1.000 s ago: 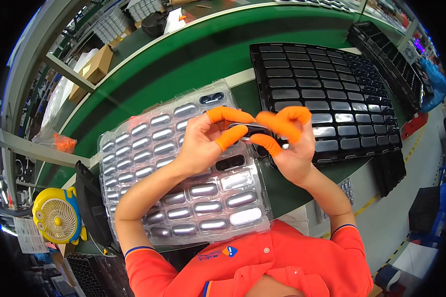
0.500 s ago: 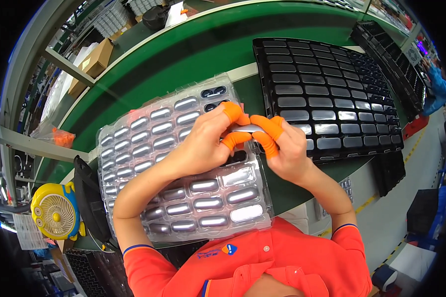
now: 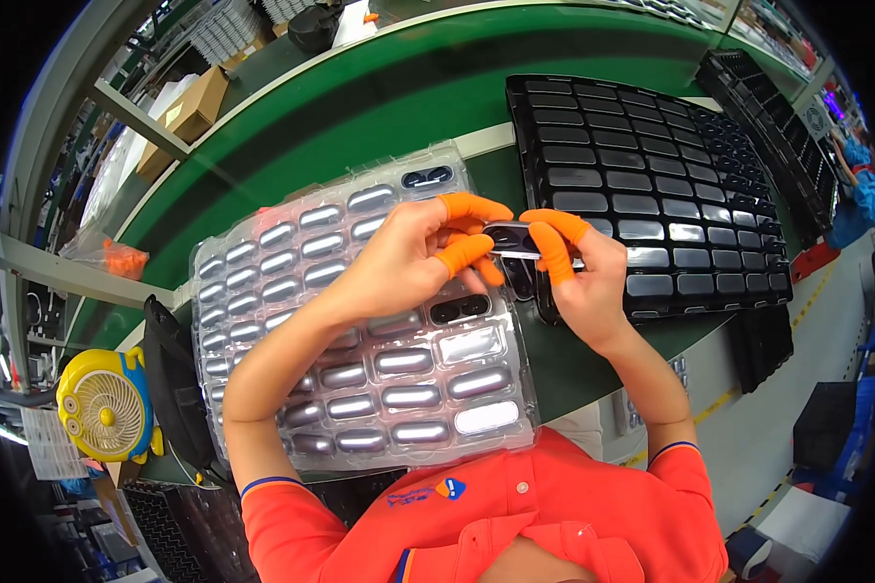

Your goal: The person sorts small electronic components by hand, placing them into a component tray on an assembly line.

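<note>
Between my two hands is a small oblong case (image 3: 512, 236) with a glossy black face and a silvery edge. My left hand (image 3: 413, 248) pinches its left end, and my right hand (image 3: 585, 272) grips the right end; orange finger cots cover the fingertips of both. The case is held above the right edge of a clear plastic tray (image 3: 515, 413). Silver oblong cases (image 3: 410, 396) fill most of the visible pockets there. Two pockets show black-faced pieces, one at the tray's far corner (image 3: 428, 178) and one just below my left hand (image 3: 460, 309).
A large black tray (image 3: 642, 199) with rows of oblong pockets lies to the right, beside another black tray (image 3: 773, 126). At left stand a yellow and blue fan (image 3: 107, 403) and a black bag (image 3: 180, 389). A green panel (image 3: 360, 107) runs behind; a person in blue (image 3: 860, 194) is far right.
The held case has turned from its silvery side to its black face. My right hand has moved slightly right and the fingers have shifted their grip; the black-faced piece below shows more fully.
</note>
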Demonstrator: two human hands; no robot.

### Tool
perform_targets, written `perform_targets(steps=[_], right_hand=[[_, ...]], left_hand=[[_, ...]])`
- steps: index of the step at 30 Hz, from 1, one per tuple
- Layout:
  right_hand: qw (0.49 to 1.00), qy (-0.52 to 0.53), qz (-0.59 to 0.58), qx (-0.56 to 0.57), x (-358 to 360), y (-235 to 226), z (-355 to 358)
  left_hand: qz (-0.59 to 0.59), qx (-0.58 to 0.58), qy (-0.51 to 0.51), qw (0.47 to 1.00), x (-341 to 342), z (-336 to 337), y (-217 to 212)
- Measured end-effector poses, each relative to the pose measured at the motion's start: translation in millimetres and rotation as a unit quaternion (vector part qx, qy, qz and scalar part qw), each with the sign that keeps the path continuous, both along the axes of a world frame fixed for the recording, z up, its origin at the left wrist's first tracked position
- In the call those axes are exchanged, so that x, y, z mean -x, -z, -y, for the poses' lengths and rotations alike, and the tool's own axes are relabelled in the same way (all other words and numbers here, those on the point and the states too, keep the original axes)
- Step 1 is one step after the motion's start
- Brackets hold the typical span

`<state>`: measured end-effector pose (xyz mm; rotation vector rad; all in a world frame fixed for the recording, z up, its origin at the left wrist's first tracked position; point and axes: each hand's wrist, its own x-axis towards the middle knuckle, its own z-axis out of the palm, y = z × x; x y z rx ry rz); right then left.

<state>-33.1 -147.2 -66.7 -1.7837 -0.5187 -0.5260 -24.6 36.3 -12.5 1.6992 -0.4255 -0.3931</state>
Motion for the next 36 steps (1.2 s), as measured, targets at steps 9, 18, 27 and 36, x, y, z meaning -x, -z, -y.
perform_targets(steps=[9, 18, 27, 36], right_hand=[[0.978, -0.085, -0.155, -0.113, 8.7, -6.1, -0.9], [0.955, -0.154, -0.117, -0.226, -2.4, -2.4, -2.1], [0.921, -0.274, -0.258, -0.101, 1.8, -3.3, 9.6], [0.879, -0.286, -0.367, -0.107, 5.9, -9.6, 8.9]], left_hand=[[-0.052, 0.076, -0.045, 0.995, 6.9, 7.8, 8.6], [0.048, -0.02, -0.015, 0.999, 4.7, -5.0, -15.3], [0.165, -0.1, 0.01, 0.981, 12.4, 6.6, 3.6], [0.16, -0.076, 0.024, 0.984, 15.0, 5.6, 2.3]])
